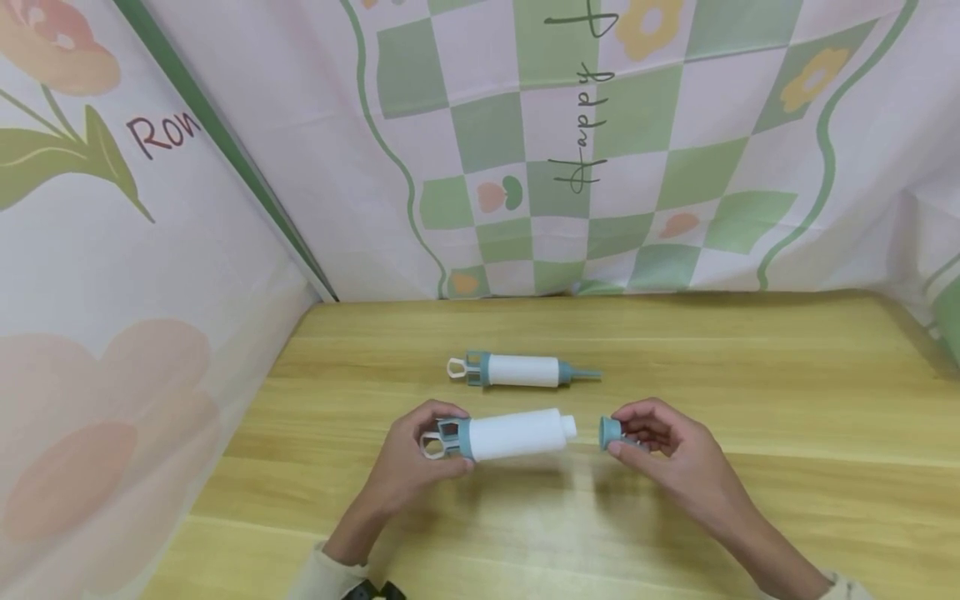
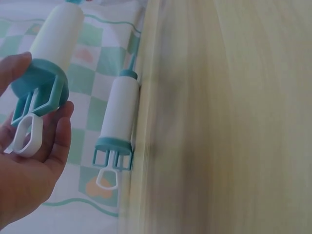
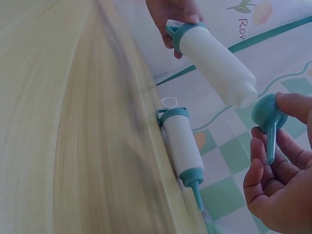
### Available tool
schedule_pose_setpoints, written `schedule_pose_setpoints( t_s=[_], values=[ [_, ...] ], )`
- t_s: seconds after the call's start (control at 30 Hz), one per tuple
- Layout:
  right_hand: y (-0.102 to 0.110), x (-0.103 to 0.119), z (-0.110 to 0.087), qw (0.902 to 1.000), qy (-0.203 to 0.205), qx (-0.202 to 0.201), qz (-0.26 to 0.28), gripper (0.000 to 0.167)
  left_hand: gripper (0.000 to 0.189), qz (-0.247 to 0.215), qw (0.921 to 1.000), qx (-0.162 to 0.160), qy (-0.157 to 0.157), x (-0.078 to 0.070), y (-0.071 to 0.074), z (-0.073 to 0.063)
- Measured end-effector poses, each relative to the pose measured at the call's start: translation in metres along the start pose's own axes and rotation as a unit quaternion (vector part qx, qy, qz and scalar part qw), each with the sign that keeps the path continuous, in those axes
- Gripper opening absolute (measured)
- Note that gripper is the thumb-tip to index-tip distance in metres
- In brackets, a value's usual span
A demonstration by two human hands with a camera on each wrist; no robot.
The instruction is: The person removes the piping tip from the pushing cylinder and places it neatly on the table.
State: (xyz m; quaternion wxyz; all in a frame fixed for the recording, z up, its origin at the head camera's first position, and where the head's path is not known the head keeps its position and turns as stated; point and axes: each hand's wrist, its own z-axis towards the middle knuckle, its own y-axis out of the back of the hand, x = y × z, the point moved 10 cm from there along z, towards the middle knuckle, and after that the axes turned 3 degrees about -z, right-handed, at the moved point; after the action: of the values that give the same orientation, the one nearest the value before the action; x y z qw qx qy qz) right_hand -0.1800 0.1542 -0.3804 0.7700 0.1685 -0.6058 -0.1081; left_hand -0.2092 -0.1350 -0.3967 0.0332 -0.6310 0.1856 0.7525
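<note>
Above the desk [image 1: 780,375], away from its far edge, the left hand [image 1: 412,454] is pinching a white tube [image 1: 517,435] by its teal collar [image 2: 41,77], thumb on one side and fingers on the other. The tube's ring handle [image 2: 37,137] is pointing toward the desk's left edge, while its bare neck [image 1: 570,427] is facing the right edge. Just off the neck, with a gap between, the right hand [image 1: 678,454] is pinching a teal nozzle cap [image 1: 611,433] between thumb and fingers; the cap's wide end is facing the neck and its thin spout [image 3: 271,144] is running back toward the palm. Between the held tube and the far edge, a second white tube [image 1: 523,371] is lying on the desk, its own teal nozzle [image 1: 581,374] pointing to the right edge. Behind the far edge, a checked cloth [image 1: 487,137] is hanging.
</note>
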Motion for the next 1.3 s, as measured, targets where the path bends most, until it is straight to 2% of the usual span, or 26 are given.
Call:
schedule_pose_setpoints(
  t_s=[0.23,0.4,0.63,0.73,0.97,1.17,1.3],
  values=[
    [0.000,-0.001,-0.001,1.0000,0.003,0.003,0.000,0.026,0.048,0.037,0.9992,0.015,0.002,0.004,0.002,0.001],
    [-0.001,-0.001,-0.001,0.9999,0.005,0.006,0.007,0.025,0.048,0.040,0.9986,0.032,0.011,0.012,0.000,0.002],
    [0.000,-0.001,-0.002,0.9997,0.010,0.006,0.021,0.024,0.047,0.074,0.9954,0.055,0.028,0.025,0.000,0.002],
    [0.000,-0.001,-0.003,0.9997,0.011,0.006,0.021,0.024,0.047,0.093,0.9927,0.067,0.038,0.030,-0.002,0.002],
    [0.000,-0.002,-0.003,0.9997,0.008,0.008,0.021,0.024,0.048,0.147,0.9838,0.097,0.032,0.033,-0.011,0.003],
    [0.000,-0.002,-0.003,0.9996,0.009,0.009,0.027,0.024,0.049,0.172,0.9771,0.122,0.027,0.035,-0.020,0.003],
    [0.000,-0.003,-0.003,0.9996,0.008,0.010,0.024,0.024,0.049,0.176,0.9754,0.129,0.028,0.035,-0.023,0.002]
  ],
)
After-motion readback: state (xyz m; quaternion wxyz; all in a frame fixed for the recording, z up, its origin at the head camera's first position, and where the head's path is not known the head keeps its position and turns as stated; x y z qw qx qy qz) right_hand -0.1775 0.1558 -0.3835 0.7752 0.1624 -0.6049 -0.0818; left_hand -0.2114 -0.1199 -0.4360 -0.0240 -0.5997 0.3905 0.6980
